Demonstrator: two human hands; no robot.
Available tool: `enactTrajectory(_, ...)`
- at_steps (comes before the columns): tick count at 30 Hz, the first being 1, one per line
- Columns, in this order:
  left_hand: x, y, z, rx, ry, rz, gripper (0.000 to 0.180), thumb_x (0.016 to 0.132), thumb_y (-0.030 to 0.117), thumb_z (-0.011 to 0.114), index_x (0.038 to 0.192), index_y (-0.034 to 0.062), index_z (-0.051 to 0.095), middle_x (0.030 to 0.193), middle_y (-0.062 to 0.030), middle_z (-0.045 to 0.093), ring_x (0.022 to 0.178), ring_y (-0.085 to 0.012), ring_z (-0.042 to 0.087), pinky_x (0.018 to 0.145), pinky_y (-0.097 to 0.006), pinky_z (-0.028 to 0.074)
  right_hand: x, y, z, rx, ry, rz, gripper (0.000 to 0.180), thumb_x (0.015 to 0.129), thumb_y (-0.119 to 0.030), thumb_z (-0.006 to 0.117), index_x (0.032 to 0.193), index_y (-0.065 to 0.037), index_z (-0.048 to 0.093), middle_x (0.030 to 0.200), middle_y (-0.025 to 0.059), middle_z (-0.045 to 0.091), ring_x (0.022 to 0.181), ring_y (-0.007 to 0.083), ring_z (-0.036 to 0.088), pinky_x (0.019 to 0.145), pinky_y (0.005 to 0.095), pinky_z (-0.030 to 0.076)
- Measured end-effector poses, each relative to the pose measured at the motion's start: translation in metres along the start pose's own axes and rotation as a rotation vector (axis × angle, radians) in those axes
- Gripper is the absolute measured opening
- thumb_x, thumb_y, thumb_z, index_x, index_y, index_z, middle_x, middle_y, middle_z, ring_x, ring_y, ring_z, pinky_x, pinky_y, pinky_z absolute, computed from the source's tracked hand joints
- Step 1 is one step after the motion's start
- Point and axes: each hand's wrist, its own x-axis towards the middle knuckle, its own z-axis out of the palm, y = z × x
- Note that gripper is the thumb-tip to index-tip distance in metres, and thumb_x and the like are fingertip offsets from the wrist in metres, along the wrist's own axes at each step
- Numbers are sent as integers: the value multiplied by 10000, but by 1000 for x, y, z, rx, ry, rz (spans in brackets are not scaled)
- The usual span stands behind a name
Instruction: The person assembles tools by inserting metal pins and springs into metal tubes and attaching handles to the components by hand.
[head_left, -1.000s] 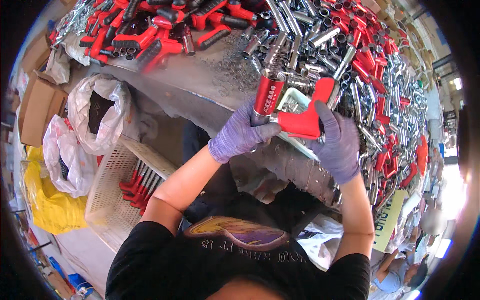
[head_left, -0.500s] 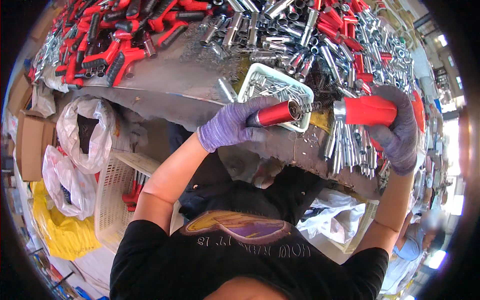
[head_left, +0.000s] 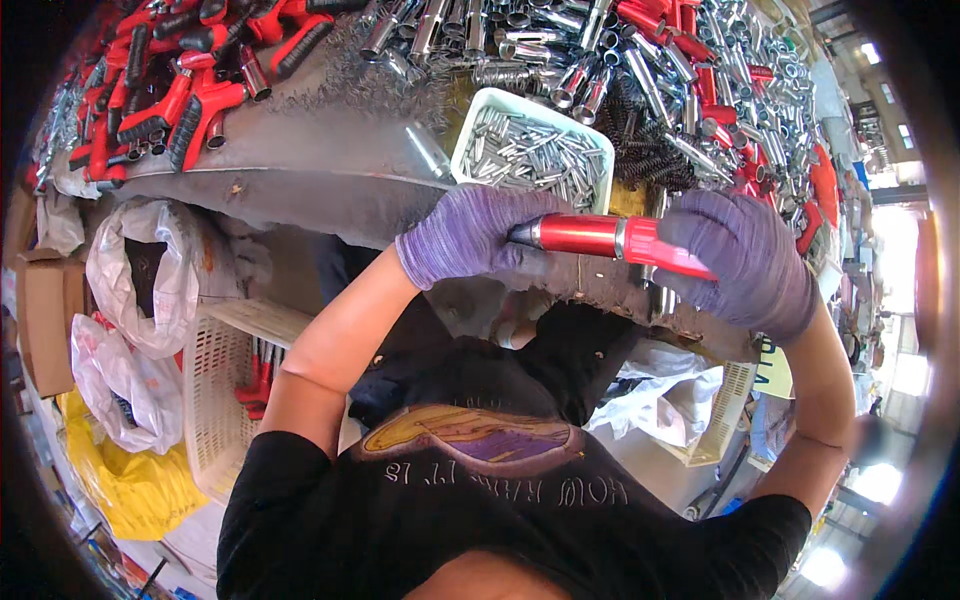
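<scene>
Both my hands wear purple-grey knit gloves and meet over the near edge of the workbench. My left hand point(head_left: 490, 235) is closed round the black end of a red metal tube point(head_left: 580, 236). On the right, my right hand point(head_left: 735, 255) is wrapped round a red plastic handle point(head_left: 680, 258). Tube and handle sit end to end in one line, with a silver ring between them. The fingers of my right hand cover most of the handle. Just beyond the hands stands a pale green tray point(head_left: 462, 150) full of small silver pins point(head_left: 530, 155).
Red-and-black tool handles point(head_left: 200, 105) lie heaped at the far left of the bench. Chrome tubes point(head_left: 560, 50) and dark coil springs point(head_left: 655, 150) are piled beyond the tray. Below left are white plastic bags point(head_left: 150, 280), a yellow sack point(head_left: 130, 480) and a cream slatted crate point(head_left: 215, 400).
The gap between the tube and the handle has closed, and the spring that showed between them is hidden. My right hand has moved left and turned over the handle.
</scene>
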Motion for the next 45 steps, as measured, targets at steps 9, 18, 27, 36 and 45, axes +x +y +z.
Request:
enactTrajectory(9, -15, 18, 21, 274, 247, -170, 495, 729, 365, 709, 1144, 122, 592, 920, -105, 653, 821, -310, 639, 699, -385, 515, 21, -13, -8, 530, -157, 692, 394, 735, -204, 728, 1055, -37, 569, 926, 136, 633, 876, 241, 641, 787, 336, 492)
enactTrajectory(18, -13, 10, 7, 169, 117, -95, 510, 719, 364, 709, 1120, 78, 579, 929, -113, 646, 805, -300, 642, 702, -383, 513, 25, -14, -14, 184, -174, 330, 322, 744, -222, 705, 1008, -65, 611, 923, 142, 643, 840, 322, 636, 745, 370, 507)
enactTrajectory(27, -22, 25, 17, 148, 300, -146, 447, 751, 319, 717, 1102, 80, 576, 941, -101, 633, 827, -282, 636, 716, -374, 512, 24, -20, -8, 579, -131, 701, 347, 729, -220, 716, 997, -34, 601, 841, 163, 633, 798, 324, 641, 717, 349, 504)
enactTrajectory(36, -21, 10, -2, -57, -85, -127, 477, 642, 322, 820, 990, 68, 616, 802, -116, 641, 778, -271, 640, 685, -340, 504, 22, -21, -2, 481, -163, 559, 342, 734, -228, 719, 1000, -49, 598, 858, 168, 633, 809, 320, 642, 716, 353, 500)
enactTrajectory(45, -10, 8, -10, -272, -178, -133, 421, 725, 367, 750, 1011, 99, 598, 874, -133, 638, 806, -324, 639, 695, -393, 517, 7, -26, 7, 414, -105, 554, 385, 718, -221, 739, 1028, -45, 593, 823, 110, 656, 771, 238, 663, 722, 344, 512)
